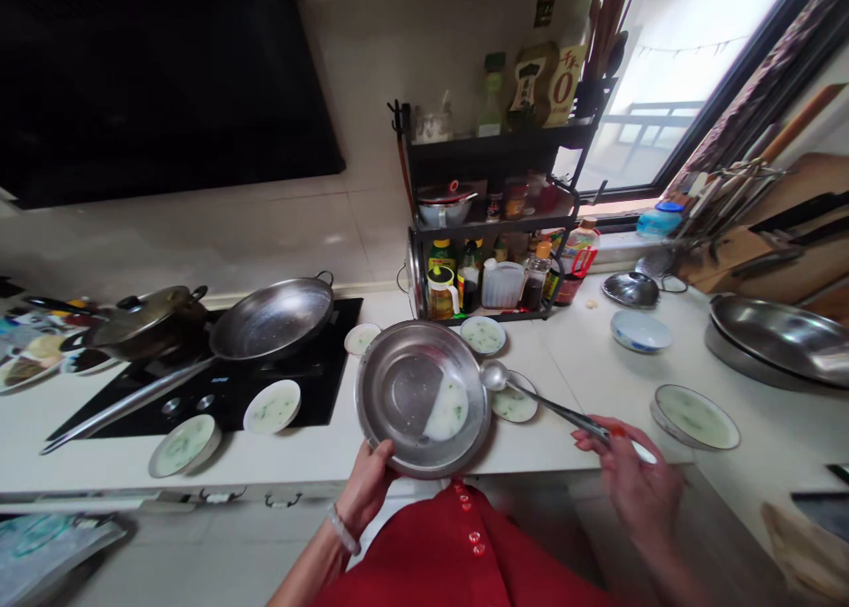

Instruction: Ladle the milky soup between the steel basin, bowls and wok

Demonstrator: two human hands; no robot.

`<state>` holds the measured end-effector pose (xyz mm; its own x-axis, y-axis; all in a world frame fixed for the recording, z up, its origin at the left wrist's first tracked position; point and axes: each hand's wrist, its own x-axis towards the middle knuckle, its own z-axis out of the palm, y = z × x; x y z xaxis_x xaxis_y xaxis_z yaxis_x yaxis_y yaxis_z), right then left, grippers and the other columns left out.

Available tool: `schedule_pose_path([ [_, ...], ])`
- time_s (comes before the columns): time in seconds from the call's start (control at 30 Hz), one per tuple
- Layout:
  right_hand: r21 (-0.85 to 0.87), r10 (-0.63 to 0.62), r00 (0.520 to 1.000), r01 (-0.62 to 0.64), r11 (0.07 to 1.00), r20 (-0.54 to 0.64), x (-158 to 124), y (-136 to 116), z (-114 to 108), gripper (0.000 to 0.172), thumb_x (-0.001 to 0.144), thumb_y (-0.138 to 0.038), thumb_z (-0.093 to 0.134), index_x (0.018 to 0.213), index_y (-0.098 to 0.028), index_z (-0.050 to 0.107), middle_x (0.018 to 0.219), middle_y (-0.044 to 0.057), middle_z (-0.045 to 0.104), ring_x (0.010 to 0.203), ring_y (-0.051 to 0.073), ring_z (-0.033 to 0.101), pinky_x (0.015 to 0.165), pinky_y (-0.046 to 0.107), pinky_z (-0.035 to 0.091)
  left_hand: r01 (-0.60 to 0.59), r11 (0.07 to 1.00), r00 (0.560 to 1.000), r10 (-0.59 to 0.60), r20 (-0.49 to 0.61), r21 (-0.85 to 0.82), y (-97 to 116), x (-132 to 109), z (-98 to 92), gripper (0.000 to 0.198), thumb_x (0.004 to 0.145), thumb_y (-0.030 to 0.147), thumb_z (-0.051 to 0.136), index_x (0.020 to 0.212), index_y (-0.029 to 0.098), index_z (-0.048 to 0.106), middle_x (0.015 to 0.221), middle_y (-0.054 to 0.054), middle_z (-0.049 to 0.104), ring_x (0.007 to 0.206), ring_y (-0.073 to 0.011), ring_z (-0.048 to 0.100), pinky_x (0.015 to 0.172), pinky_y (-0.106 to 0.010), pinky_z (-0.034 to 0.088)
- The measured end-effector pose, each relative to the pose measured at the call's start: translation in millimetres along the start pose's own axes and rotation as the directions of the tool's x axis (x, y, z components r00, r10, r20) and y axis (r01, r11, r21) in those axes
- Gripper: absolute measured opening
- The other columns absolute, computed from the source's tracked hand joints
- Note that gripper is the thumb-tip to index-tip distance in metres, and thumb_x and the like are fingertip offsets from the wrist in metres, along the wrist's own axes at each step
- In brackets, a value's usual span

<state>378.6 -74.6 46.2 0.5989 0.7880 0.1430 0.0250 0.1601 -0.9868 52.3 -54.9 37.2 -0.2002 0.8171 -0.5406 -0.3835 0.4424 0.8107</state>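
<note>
My left hand grips the near rim of a steel basin, tilted toward me with a little white liquid pooled at its low side. My right hand is closed round the handle of a metal ladle; the ladle's bowl hovers just right of the basin's rim, over a small plate of pale soup. More filled small plates sit around the basin on the white counter.
A wok with a long handle and a lidded pot stand on the black hob at left. A black spice rack stands behind the basin. At right are a blue-rimmed bowl, a filled plate and a large steel pan.
</note>
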Motion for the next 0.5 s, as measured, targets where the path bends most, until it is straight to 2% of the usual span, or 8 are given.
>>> schedule_pose_path([
  [0.1, -0.070, -0.134, 0.976, 0.147, 0.987, 0.170, -7, 4, 18, 0.030, 0.091, -0.045, 0.055, 0.096, -0.018, 0.067, 0.083, 0.010, 0.072, 0.063, 0.022, 0.070, 0.062, 0.035, 0.058, 0.006, 1.000, 1.000, -0.006, 0.000, 0.005, 1, -2, 0.9, 0.019, 0.059, 0.013, 0.062, 0.075, 0.018, 0.054, 0.057, 0.004, 0.057, 0.052, -0.0121, 0.055, 0.053, -0.024, 0.044],
  [0.23, -0.076, -0.356, 0.857, 0.411, 0.909, 0.372, -15, 15, 41, 0.022, 0.094, -0.034, 0.051, 0.094, -0.021, 0.069, 0.095, 0.010, 0.072, 0.066, 0.019, 0.071, 0.065, 0.034, 0.060, 0.004, 1.000, 1.000, -0.004, 0.011, 0.011, 1, -5, 0.8, 0.020, 0.060, 0.013, 0.062, 0.079, 0.017, 0.056, 0.063, 0.001, 0.062, 0.055, -0.0129, 0.057, 0.055, -0.026, 0.047],
  [0.33, -0.036, -0.401, 0.787, 0.471, 0.882, 0.469, -19, 23, 52, 0.022, 0.094, -0.031, 0.050, 0.096, -0.022, 0.069, 0.099, 0.011, 0.072, 0.071, 0.020, 0.071, 0.064, 0.034, 0.061, 0.005, 1.000, 1.000, -0.005, -0.010, 0.003, 2, -7, 1.1, 0.020, 0.060, 0.012, 0.062, 0.079, 0.016, 0.056, 0.062, 0.001, 0.061, 0.053, -0.0126, 0.056, 0.054, -0.025, 0.046],
  [0.4, -0.032, -0.374, 0.799, 0.439, 0.898, 0.472, -20, 27, 54, 0.023, 0.094, -0.034, 0.049, 0.096, -0.022, 0.069, 0.097, 0.011, 0.072, 0.068, 0.020, 0.072, 0.064, 0.034, 0.061, 0.006, 1.000, 1.000, -0.006, -0.024, -0.002, 3, -8, 1.5, 0.018, 0.061, 0.011, 0.061, 0.077, 0.016, 0.055, 0.060, 0.002, 0.060, 0.052, -0.0117, 0.054, 0.052, -0.024, 0.045],
  [0.5, -0.078, -0.234, 0.890, 0.286, 0.955, 0.392, -21, 31, 54, 0.027, 0.094, -0.041, 0.050, 0.096, -0.021, 0.067, 0.077, 0.007, 0.073, 0.062, 0.021, 0.071, 0.067, 0.035, 0.060, 0.005, 1.000, 1.000, -0.006, -0.031, -0.010, 4, -10, 1.8, 0.016, 0.061, 0.010, 0.060, 0.075, 0.016, 0.055, 0.060, 0.002, 0.061, 0.052, -0.0108, 0.054, 0.052, -0.023, 0.046],
])
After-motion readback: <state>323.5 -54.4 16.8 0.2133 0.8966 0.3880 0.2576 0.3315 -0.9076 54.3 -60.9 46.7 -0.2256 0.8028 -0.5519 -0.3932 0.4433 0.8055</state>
